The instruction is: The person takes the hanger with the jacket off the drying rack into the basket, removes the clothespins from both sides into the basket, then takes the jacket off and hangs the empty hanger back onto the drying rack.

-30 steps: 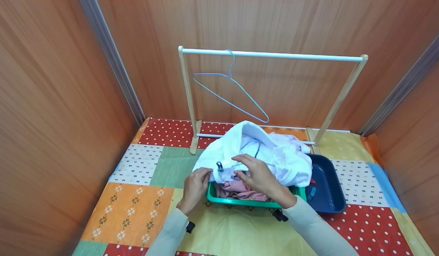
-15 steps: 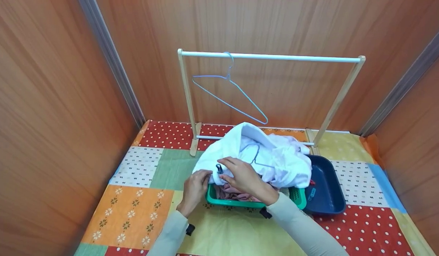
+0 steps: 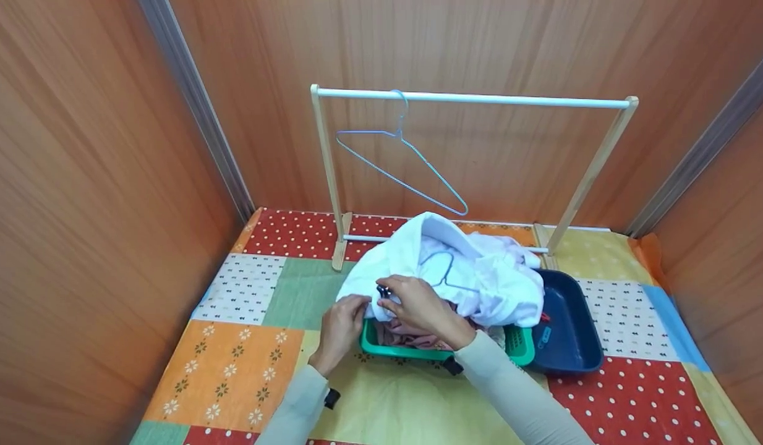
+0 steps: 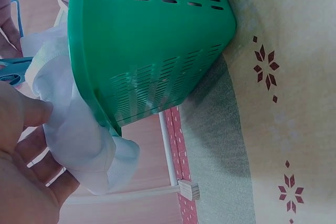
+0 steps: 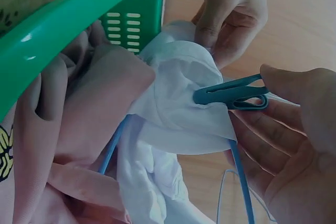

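imo, with the left hand (image 3: 340, 322) pinching the white cloth garment (image 3: 372, 269) at 8 o'clock from the teal plastic clothespin (image 5: 215, 96) clipped on it, right hand (image 3: 418, 304) gripping that clothespin, just squeeze evenly, no yanking

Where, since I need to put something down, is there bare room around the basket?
The patterned cloth is bare between the left hand and left wall, and between the navy tray and right wall. The green basket is crowded: white garment heaped over it, right hand at a clip.
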A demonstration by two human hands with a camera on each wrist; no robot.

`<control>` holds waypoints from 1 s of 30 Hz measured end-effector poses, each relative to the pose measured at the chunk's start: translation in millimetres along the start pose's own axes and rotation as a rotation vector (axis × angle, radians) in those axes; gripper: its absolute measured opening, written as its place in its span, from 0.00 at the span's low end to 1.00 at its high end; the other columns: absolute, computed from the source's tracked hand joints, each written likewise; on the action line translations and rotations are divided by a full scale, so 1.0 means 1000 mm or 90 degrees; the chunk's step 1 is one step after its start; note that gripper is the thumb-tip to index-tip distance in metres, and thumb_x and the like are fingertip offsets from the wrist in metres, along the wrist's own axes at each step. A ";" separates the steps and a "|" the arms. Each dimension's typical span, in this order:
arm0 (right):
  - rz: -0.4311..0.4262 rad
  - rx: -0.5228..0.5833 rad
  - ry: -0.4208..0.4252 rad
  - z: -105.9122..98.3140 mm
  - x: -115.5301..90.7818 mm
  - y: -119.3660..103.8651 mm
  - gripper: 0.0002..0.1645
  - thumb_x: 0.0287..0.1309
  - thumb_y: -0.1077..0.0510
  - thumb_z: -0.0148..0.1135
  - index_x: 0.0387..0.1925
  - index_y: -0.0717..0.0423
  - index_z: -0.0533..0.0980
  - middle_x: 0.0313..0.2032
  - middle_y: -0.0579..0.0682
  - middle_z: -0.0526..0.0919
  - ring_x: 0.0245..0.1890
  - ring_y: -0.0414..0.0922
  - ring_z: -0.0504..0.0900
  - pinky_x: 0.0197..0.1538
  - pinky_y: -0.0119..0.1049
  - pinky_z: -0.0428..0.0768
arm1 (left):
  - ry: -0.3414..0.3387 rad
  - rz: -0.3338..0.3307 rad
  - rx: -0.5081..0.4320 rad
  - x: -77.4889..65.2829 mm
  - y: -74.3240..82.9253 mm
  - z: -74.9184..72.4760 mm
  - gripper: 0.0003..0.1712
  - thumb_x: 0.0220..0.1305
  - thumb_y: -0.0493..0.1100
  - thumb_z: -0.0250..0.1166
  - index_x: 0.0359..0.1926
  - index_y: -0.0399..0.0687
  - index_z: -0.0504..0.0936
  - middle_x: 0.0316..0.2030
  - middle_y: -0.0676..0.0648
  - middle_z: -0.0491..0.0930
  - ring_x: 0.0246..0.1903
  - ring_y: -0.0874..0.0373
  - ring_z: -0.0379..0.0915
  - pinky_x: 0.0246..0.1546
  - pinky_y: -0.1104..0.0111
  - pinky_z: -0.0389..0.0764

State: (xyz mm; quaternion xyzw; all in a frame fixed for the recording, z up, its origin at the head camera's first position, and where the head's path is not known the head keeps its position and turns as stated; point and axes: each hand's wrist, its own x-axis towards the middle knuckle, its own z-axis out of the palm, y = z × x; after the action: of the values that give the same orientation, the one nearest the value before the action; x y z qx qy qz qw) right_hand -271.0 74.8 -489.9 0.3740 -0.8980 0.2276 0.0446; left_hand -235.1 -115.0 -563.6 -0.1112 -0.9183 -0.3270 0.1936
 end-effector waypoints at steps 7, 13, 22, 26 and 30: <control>0.009 0.027 -0.003 0.003 0.000 0.002 0.21 0.64 0.51 0.64 0.54 0.56 0.78 0.48 0.50 0.86 0.48 0.45 0.85 0.51 0.41 0.83 | 0.002 0.003 0.001 -0.001 0.000 0.000 0.09 0.66 0.36 0.63 0.44 0.49 0.87 0.41 0.50 0.88 0.43 0.56 0.84 0.43 0.61 0.84; -0.006 0.022 0.032 0.006 0.001 0.004 0.13 0.64 0.52 0.64 0.48 0.52 0.81 0.42 0.46 0.87 0.43 0.43 0.86 0.46 0.40 0.84 | -0.003 -0.001 -0.003 -0.002 0.000 0.000 0.10 0.67 0.36 0.63 0.44 0.50 0.87 0.42 0.50 0.88 0.43 0.56 0.84 0.44 0.61 0.84; -0.043 0.011 0.116 0.015 0.002 0.004 0.06 0.64 0.52 0.63 0.36 0.48 0.83 0.33 0.43 0.88 0.33 0.40 0.86 0.37 0.36 0.83 | 0.029 0.022 0.016 -0.005 0.003 0.002 0.08 0.65 0.36 0.64 0.42 0.49 0.87 0.39 0.50 0.87 0.40 0.55 0.84 0.40 0.60 0.85; -0.060 0.017 0.159 0.017 0.001 0.004 0.08 0.64 0.50 0.62 0.35 0.48 0.83 0.32 0.43 0.89 0.32 0.40 0.86 0.37 0.36 0.83 | 0.024 0.018 0.013 -0.005 0.003 0.003 0.08 0.66 0.36 0.64 0.43 0.48 0.87 0.39 0.50 0.87 0.41 0.56 0.84 0.40 0.61 0.85; -0.071 0.030 0.196 0.015 0.002 -0.001 0.09 0.65 0.50 0.62 0.35 0.50 0.82 0.32 0.44 0.89 0.32 0.40 0.87 0.37 0.35 0.84 | 0.027 0.019 0.007 -0.003 0.000 0.002 0.09 0.66 0.36 0.63 0.43 0.49 0.87 0.39 0.50 0.87 0.40 0.56 0.83 0.41 0.62 0.85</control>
State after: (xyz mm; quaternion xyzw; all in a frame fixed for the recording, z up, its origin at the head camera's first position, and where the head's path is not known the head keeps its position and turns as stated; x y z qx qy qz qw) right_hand -270.7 66.1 -502.0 0.3850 -0.8527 0.3006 0.1855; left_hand -232.9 -113.4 -566.4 -0.1168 -0.9140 -0.3212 0.2186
